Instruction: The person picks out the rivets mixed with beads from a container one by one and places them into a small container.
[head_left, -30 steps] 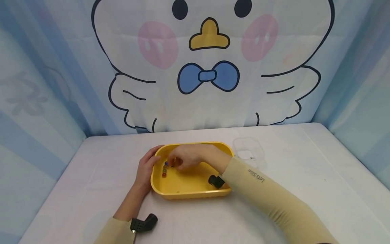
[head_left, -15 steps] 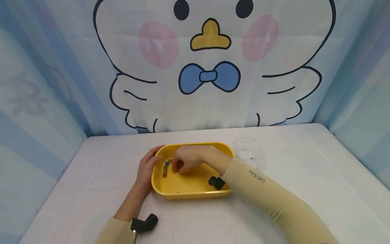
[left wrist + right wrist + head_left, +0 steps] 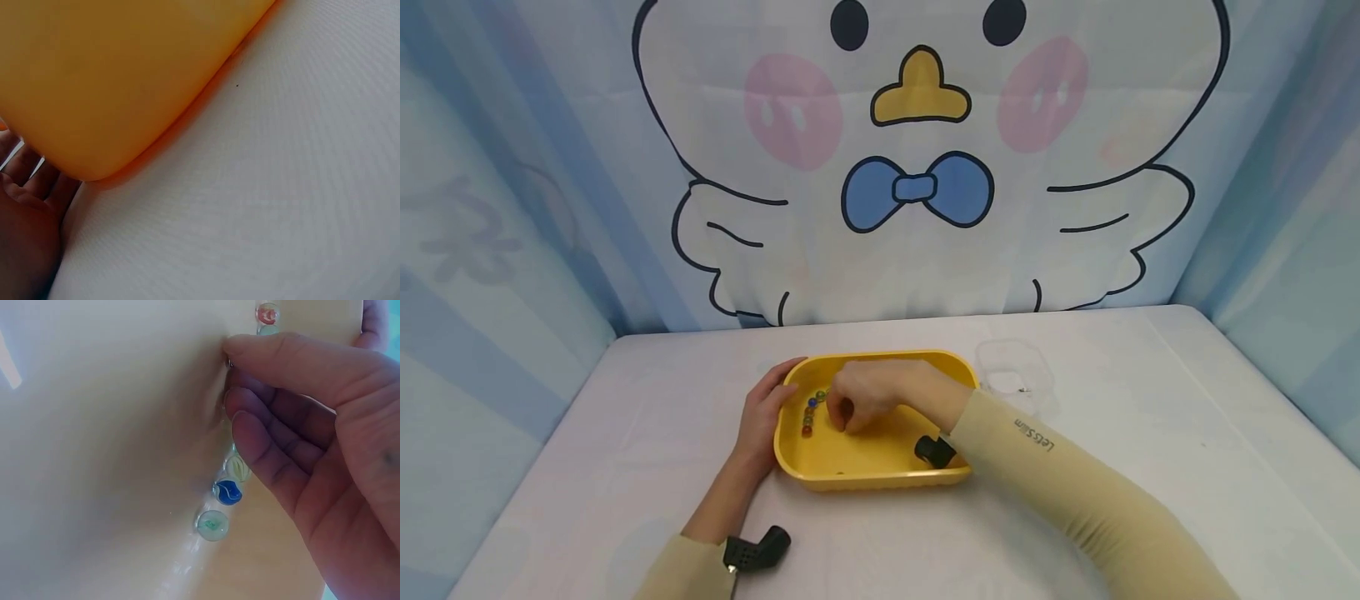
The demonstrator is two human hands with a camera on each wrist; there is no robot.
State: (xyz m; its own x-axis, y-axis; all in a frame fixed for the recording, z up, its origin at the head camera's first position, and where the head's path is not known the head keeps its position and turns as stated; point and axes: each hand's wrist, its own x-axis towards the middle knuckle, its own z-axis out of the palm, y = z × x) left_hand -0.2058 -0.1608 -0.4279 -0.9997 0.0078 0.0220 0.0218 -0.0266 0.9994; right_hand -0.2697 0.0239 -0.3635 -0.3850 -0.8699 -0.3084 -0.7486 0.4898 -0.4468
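A yellow tray rests on the table. My left hand grips its left side, thumb over the rim and fingers along the outer wall, some of them showing in the left wrist view. Inside the tray, a slightly curved row of several glass marbles lies near the left end. Over the tray, just right of that row, is my right hand. Its thumb and index finger pinch a marble, of which only a shiny sliver shows in the right wrist view. A blue marble and a green one lie below those fingers.
A clear plastic box stands behind the tray's right end, with something tiny and dark in it. White cloth covers the table. A printed curtain hangs behind it.
My right hand has drawn slightly right and toward me, away from the row's far end, so more marbles there show. The left hand keeps its hold on the tray.
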